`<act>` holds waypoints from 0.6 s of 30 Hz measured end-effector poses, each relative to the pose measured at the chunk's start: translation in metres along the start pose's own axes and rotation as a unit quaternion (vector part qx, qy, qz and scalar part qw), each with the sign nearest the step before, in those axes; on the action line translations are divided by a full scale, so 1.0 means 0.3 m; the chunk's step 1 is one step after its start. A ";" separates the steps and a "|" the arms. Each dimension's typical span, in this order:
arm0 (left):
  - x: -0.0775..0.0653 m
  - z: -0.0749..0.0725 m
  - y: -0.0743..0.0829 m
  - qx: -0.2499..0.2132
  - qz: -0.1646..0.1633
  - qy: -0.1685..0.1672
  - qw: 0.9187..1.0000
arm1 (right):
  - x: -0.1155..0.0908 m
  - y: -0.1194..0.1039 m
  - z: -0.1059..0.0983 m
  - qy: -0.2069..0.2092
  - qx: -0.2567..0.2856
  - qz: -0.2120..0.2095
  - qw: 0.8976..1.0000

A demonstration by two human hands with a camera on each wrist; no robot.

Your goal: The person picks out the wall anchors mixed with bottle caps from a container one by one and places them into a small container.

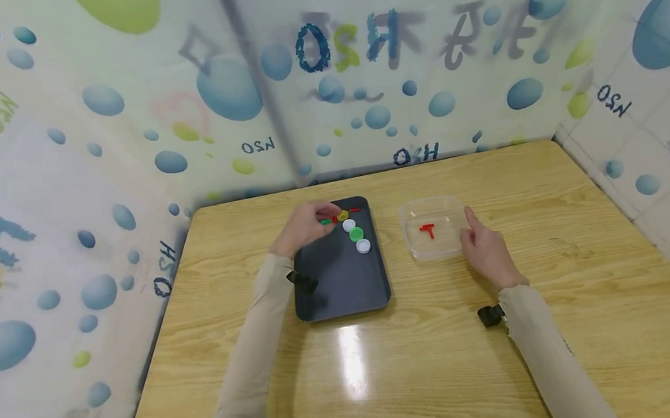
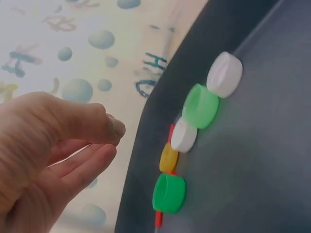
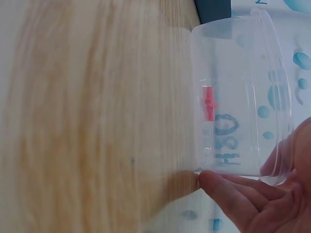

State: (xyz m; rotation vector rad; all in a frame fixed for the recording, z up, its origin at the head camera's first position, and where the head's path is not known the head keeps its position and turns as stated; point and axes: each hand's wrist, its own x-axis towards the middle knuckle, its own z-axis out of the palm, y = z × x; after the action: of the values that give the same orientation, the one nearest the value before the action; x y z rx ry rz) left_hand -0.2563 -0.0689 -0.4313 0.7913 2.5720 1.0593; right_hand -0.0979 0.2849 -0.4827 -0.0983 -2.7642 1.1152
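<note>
My left hand [image 1: 304, 226] hovers over the far left of a dark tray [image 1: 345, 287], thumb and fingertips close together; in the left wrist view nothing shows between them. Near it, a row of bottle caps runs along the tray: a green cap [image 2: 169, 193], a yellow cap [image 2: 169, 158], a white cap [image 2: 184, 135], a light green cap [image 1: 356, 234] and another white cap [image 1: 363, 246]. Small red pieces [image 2: 159, 218] lie by the green and yellow caps. My right hand [image 1: 490, 256] grips the right side of a clear plastic container [image 3: 243, 53], which holds several red pieces [image 1: 427, 229].
Both tray and container stand on a wooden table [image 1: 433, 349], the container to the tray's right. Walls with a printed bubble pattern [image 1: 364, 119] close off the table's far edge and both sides.
</note>
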 end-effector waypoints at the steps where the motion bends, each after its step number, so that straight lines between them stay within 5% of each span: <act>1: 0.006 0.000 0.010 0.001 -0.001 -0.004 1.000 | -0.001 0.000 -0.001 -0.001 0.000 0.001 1.000; 18: 0.066 0.058 0.109 -0.020 0.005 -0.051 0.998 | 0.003 0.000 -0.007 -0.019 0.008 0.006 1.000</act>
State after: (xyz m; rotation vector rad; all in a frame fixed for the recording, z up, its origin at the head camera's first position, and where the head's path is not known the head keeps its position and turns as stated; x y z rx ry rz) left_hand -0.2527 -0.0284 -0.4208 0.8276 2.4562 1.0429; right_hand -0.0986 0.2865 -0.4813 -0.0940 -2.7909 1.1531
